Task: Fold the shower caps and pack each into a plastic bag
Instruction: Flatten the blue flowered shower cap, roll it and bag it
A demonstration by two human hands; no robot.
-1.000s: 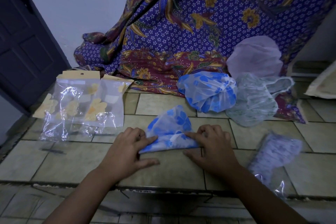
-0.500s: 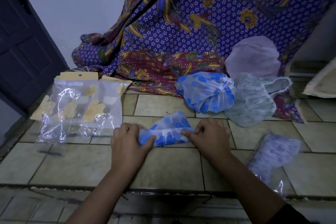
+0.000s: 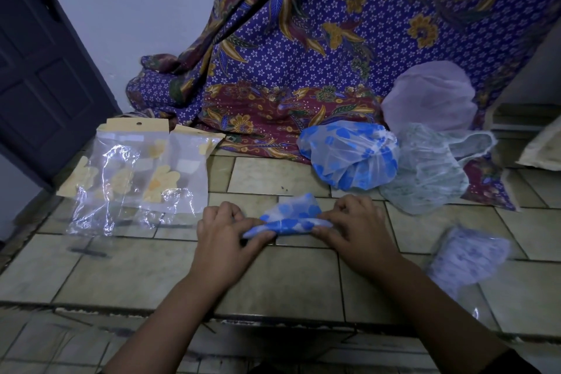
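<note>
Between left grip and right grip, each pinching an end, the blue shower cap lies crosswise; plastic bags sit nearer the left.

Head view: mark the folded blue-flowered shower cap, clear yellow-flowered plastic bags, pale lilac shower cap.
Folded blue-flowered shower cap (image 3: 291, 218), head view, middle fold.
Clear yellow-flowered plastic bags (image 3: 133, 179), head view, front face.
Pale lilac shower cap (image 3: 428, 97), head view, dome.

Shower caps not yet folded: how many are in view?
3: the blue-flowered cap at the back, the pale green cap to its right, the lilac cap behind them against the patterned cloth. Others may hide underneath.
</note>
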